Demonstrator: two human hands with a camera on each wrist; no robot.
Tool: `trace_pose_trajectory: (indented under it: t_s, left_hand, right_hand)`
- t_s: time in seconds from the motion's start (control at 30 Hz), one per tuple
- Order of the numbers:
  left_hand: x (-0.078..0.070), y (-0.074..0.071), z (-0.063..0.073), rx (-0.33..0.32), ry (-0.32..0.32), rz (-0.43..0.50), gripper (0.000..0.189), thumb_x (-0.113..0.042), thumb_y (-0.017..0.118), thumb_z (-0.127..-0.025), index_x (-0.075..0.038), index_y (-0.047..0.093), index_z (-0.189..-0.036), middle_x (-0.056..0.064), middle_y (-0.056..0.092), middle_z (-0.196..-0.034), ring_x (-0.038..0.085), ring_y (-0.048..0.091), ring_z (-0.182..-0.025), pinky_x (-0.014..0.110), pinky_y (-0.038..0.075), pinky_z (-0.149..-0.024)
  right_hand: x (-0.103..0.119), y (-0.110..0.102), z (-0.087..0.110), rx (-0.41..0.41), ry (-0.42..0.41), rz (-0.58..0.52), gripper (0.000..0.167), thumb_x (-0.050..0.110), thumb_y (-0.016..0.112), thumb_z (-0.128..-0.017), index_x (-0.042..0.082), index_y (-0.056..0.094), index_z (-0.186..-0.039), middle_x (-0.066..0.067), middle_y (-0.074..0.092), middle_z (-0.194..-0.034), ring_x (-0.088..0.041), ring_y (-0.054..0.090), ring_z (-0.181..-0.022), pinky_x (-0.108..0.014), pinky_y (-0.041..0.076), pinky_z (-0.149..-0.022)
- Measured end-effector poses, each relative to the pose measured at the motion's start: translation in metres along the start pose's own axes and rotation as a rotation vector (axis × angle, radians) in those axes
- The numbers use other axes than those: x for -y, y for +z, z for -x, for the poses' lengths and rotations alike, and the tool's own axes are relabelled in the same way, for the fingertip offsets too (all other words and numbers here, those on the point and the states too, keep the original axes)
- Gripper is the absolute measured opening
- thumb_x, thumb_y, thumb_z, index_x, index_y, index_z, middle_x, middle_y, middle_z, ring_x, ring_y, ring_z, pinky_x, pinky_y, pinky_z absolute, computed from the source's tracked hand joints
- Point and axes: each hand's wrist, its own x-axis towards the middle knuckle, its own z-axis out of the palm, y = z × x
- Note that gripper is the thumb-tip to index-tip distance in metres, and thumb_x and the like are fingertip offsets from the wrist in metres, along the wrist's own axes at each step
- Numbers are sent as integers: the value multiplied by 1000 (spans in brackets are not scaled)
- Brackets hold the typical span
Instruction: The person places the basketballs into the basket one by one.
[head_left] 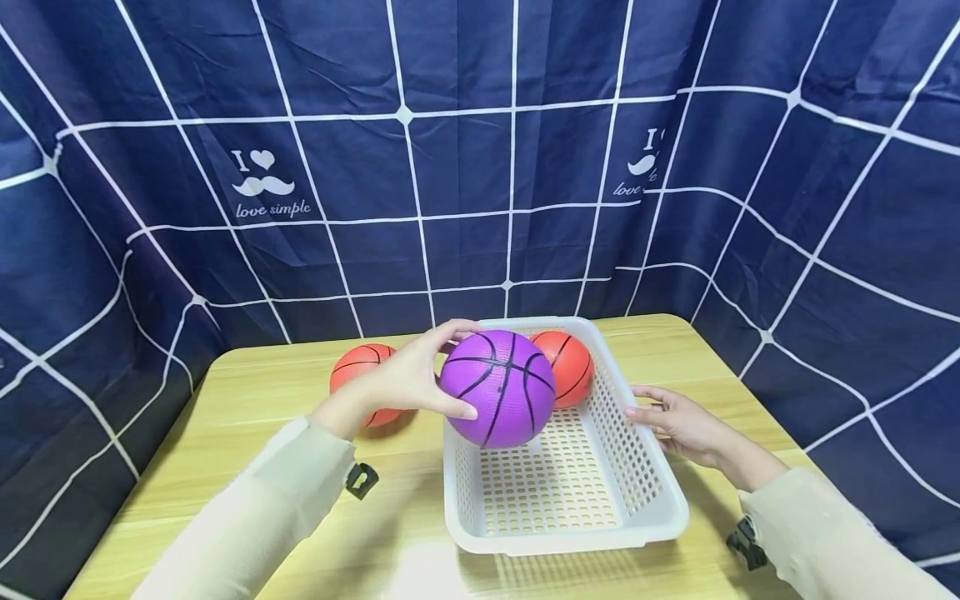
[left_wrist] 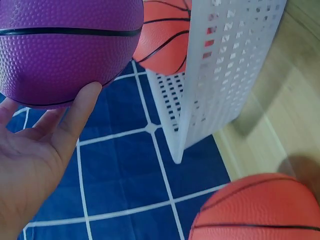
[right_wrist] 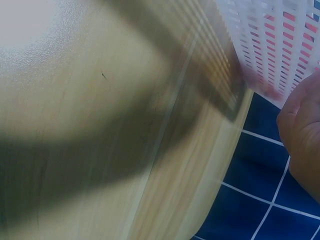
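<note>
My left hand (head_left: 416, 371) grips a purple toy basketball (head_left: 501, 387) from its left side, thumb in front and fingers round the back. In the head view the ball is held over the left rim of a white perforated plastic basket (head_left: 566, 540). An orange-red basketball (head_left: 570, 371) lies inside the basket at its far end, partly hidden by the purple ball. My right hand (head_left: 686, 425) is at the basket's right side with its fingertips on the rim. In the right wrist view that hand (right_wrist: 302, 130) lies against the perforated wall.
Another orange-red basketball (head_left: 367, 367) sits on the wooden table (head_left: 247, 400), left of the basket and partly behind my left forearm. A dark blue curtain (head_left: 465, 167) with white grid lines hangs behind and along both sides of the table.
</note>
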Motion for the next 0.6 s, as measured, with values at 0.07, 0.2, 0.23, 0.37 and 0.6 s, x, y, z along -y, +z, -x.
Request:
trace_pose_trajectory:
  t_s: [0.07,0.2,0.23,0.37,0.6]
  left_hand:
    - [-1,5,-7,21,21,-20,87,-24,90,-62,-19,43,-135,1,52,-123,21,51,-110,33,53,-79]
    - [0,18,-21,73,90,-34,87,-23,90,-62,-15,43,-135,3,53,-121,19,54,-107,30,52,-81]
    - [0,22,-24,88,105,-40,87,-23,90,-62,-14,44,-135,3,54,-120,18,55,-106,29,51,-82]
    - [1,36,-36,140,128,-81,86,-25,90,-61,-13,44,-133,2,56,-117,12,55,-104,25,50,-83]
    - [-4,56,-52,225,102,-189,89,-35,90,-61,-18,43,-135,-3,55,-118,7,52,-107,23,46,-85]
  right_hand:
    - [0,0,0,-4,3,0,61,11,51,-99,-11,15,-143,-13,65,-110,-25,65,-98,-41,53,-80]
    - [0,-1,-1,-4,3,-1,62,11,51,-99,-11,14,-143,-13,65,-110,-25,65,-97,-41,53,-81]
    - [0,-1,-1,-3,2,-1,62,11,51,-98,-11,14,-142,-13,65,-110,-25,65,-97,-41,53,-81]
    - [0,-1,-1,3,0,-9,61,11,51,-98,-11,15,-142,-13,65,-109,-25,65,-97,-42,52,-82]
    - [-1,-2,-2,5,1,-13,61,11,51,-98,-11,14,-142,-11,65,-107,-24,65,-96,-42,52,-83]
